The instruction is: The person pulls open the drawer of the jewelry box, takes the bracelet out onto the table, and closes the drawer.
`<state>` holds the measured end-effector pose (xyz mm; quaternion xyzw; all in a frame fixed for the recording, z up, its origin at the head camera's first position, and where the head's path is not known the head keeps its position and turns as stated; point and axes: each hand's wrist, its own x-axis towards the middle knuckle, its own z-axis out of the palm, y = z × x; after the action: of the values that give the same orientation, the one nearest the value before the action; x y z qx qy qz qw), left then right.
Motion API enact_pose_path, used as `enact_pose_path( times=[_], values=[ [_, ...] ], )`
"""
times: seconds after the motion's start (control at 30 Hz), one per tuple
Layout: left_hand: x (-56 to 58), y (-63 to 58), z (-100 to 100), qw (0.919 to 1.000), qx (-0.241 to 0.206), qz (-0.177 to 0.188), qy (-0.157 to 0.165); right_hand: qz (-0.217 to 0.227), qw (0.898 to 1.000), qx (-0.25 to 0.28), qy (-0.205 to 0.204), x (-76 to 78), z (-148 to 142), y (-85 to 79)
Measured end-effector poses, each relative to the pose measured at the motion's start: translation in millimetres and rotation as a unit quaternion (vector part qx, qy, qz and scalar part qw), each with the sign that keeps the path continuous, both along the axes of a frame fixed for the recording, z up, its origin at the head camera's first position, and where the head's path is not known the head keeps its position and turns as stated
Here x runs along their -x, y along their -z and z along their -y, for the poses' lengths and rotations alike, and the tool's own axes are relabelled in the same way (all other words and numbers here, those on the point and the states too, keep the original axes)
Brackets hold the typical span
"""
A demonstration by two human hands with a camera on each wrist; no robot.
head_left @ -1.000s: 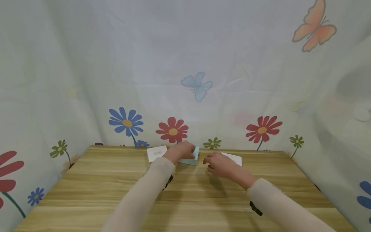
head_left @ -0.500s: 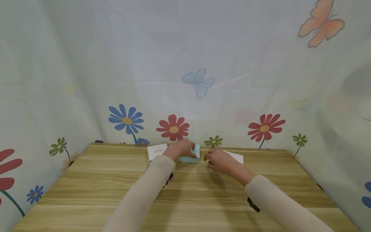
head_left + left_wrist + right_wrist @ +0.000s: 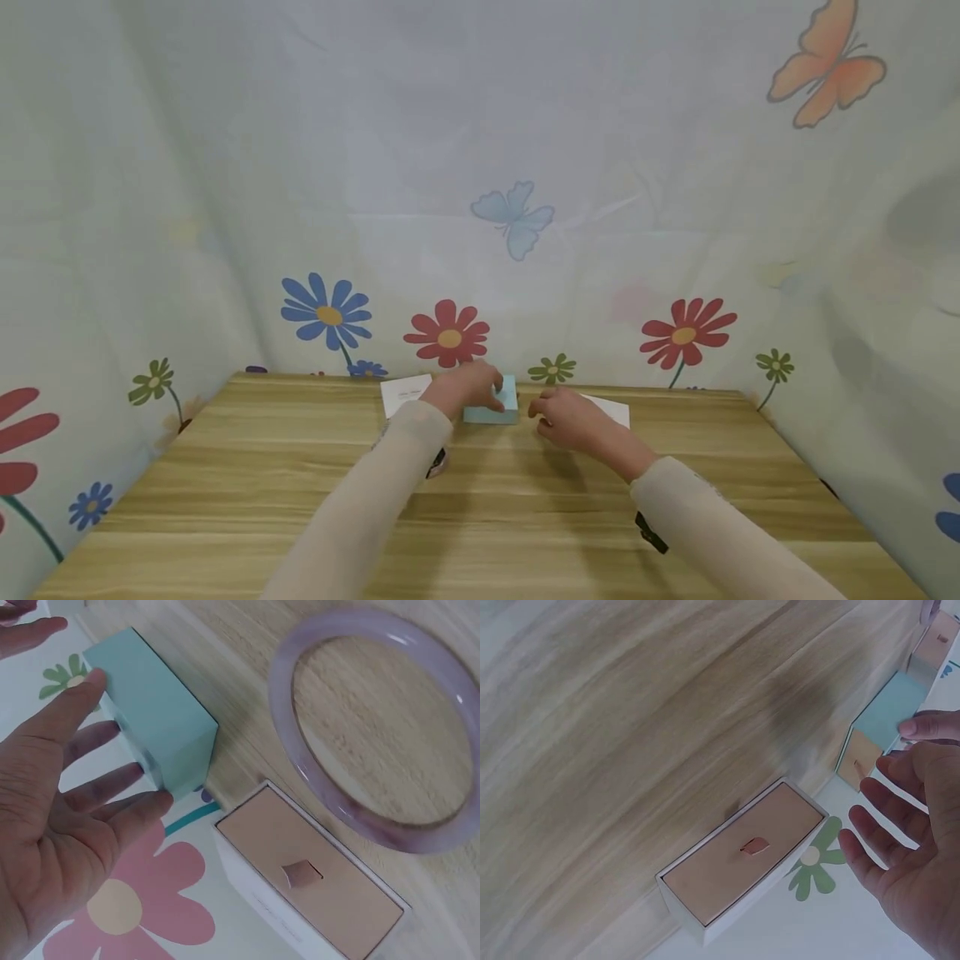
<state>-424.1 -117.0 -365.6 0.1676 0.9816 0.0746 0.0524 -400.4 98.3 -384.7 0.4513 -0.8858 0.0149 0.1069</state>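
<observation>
A small pale-teal box (image 3: 491, 414) stands at the back of the table. My left hand (image 3: 468, 388) is at it from above; in the left wrist view its fingertips (image 3: 96, 678) lie along one edge of the box, fingers spread. The right wrist view shows a beige end with a small tab on this teal box (image 3: 885, 712). To the right, my right hand (image 3: 572, 422) hovers in front of a white box (image 3: 611, 410), loosely bent fingers holding nothing. That white box (image 3: 742, 855) has a beige face with a pull tab.
Another white box (image 3: 405, 394) stands left of the teal one, its beige tabbed face (image 3: 300, 862) visible from the left wrist. A lavender bangle (image 3: 281, 697) lies on the wooden table (image 3: 225, 492), partly under my left wrist in the head view. A flowered cloth (image 3: 375, 208) hangs behind.
The teal box has turned slightly, so its front now faces me more squarely. My left hand has stayed on it with small shifts; the right hand has barely moved.
</observation>
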Motion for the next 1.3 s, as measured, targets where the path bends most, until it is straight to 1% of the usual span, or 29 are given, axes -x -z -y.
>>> enact_pose_path(
  times=[0.1,0.2,0.27,0.4,0.53,0.63,0.77,0.87,1.0,1.07,1.17,1.3],
  values=[
    [2.2,1.4,4.3,0.9999,0.009,-0.004,0.006,0.008,1.0,0.004,-0.001,3.4,3.0,2.0],
    [3.3,1.2,9.0,0.9998,0.01,-0.006,0.015,0.02,1.0,0.011,0.007,6.5,7.0,3.9],
    [2.9,0.3,12.7,0.9999,0.008,-0.002,0.012,0.026,0.999,0.017,0.011,8.3,10.1,5.6],
    [-0.7,-2.7,20.3,0.9999,0.012,0.006,-0.002,0.022,0.999,0.026,0.003,12.0,16.9,10.5],
    [-5.6,-6.6,25.8,0.9998,0.013,0.015,-0.003,0.018,0.999,0.027,0.006,13.9,20.9,16.3],
    [-8.4,-8.8,27.9,0.9997,0.008,0.023,0.001,0.018,0.999,0.024,0.012,14.4,22.4,19.0],
    [-5.8,-5.5,28.0,0.9996,0.003,0.02,0.017,0.028,0.998,0.035,0.032,15.4,26.0,20.7],
    [-1.0,-1.7,24.3,0.9993,-0.002,0.008,0.036,0.043,0.995,0.062,0.071,17.6,30.0,20.8],
    [0.7,-4.2,17.5,0.999,0.001,-0.006,0.044,0.071,0.985,0.094,0.124,22.2,35.9,16.1],
    [0.6,-5.8,15.5,0.9992,0.005,-0.006,0.038,0.087,0.981,0.102,0.137,25.7,38.8,14.7],
    [0.7,-5.5,13.8,0.9995,0.007,-0.002,0.03,0.116,0.976,0.116,0.147,32.2,43.1,17.9],
    [1.6,-2.4,11.9,0.9997,0.001,0.004,0.022,0.136,0.971,0.127,0.149,39.4,47.9,28.5]
  ],
)
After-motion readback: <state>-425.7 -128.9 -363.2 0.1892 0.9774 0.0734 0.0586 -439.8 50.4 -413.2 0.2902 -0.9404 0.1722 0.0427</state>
